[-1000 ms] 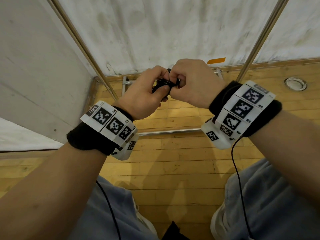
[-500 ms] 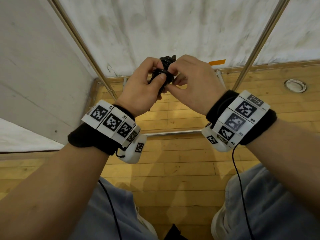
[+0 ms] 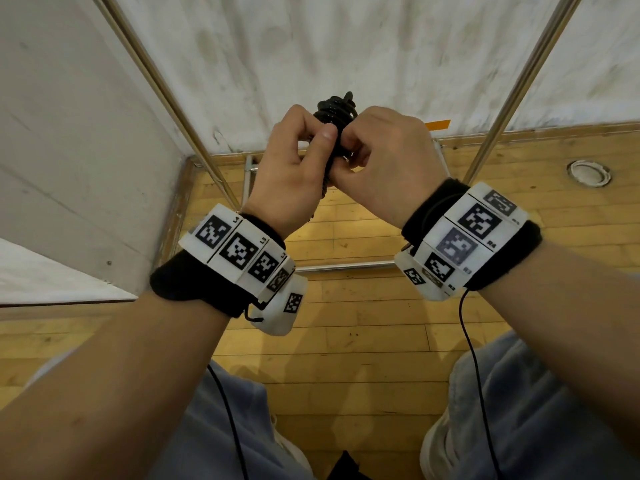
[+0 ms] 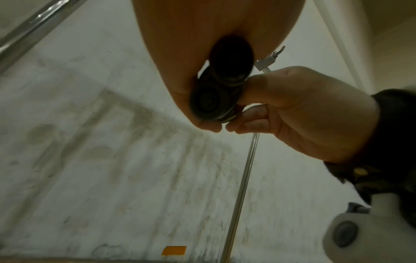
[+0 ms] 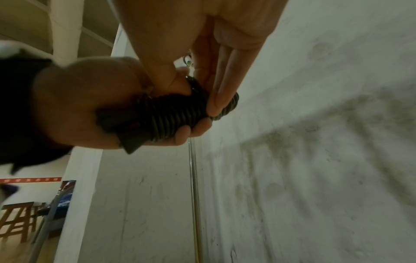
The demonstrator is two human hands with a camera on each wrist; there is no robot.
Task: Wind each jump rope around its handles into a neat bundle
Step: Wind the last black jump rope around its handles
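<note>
A black jump rope (image 3: 335, 110) is wound in tight coils round its two handles. I hold it upright at chest height, in front of the white wall. My left hand (image 3: 320, 142) grips the lower part of the bundle, with the thumb pressed up its side. My right hand (image 3: 353, 147) pinches the rope near the top of the coils. The left wrist view shows the two round handle ends (image 4: 213, 101) side by side between both hands. In the right wrist view the coils (image 5: 178, 115) sit between my left hand (image 5: 90, 101) and my right fingers (image 5: 225, 80).
Two slanted metal poles (image 3: 166, 95) (image 3: 519, 88) rise on either side of the hands, with a low metal bar (image 3: 346, 268) on the wooden floor (image 3: 346, 341). A round floor fitting (image 3: 588, 172) lies at the right. My legs fill the bottom edge.
Both hands have lifted the bundle higher and tipped it from lying across to standing upright. More of the coiled top now shows above the fingers.
</note>
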